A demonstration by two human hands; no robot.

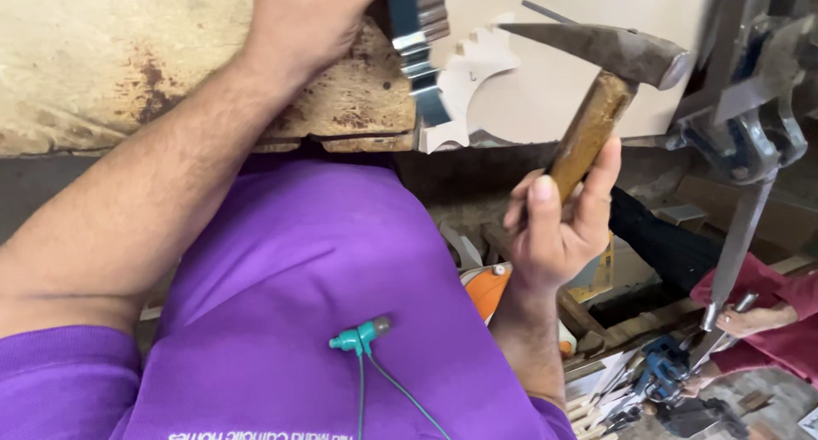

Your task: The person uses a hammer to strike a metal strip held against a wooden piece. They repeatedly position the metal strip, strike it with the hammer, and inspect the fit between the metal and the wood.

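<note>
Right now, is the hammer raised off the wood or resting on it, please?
Raised. The right hand grips the hammer by its wooden handle, and the metal head hangs above the pale board, clear of the chisel.

Left hand [302, 18] up at far edge of view, fist closed, knuckles turned away, top of hand cropped by frame. Left forearm bare, runs diagonally from near left up to far centre, elbow bent, wrist straight. Purple sleeve covers upper arm at near left.

Right hand [558, 223] right of centre, raised, palm facing the camera, fingers [602, 180] curled around a handle, thumb [538, 203] pressed along the near side. Grip sits low on the handle. Right wrist slightly cocked back, forearm bare, rising steeply from near right. Both hands well apart, left farther, right nearer.
</note>
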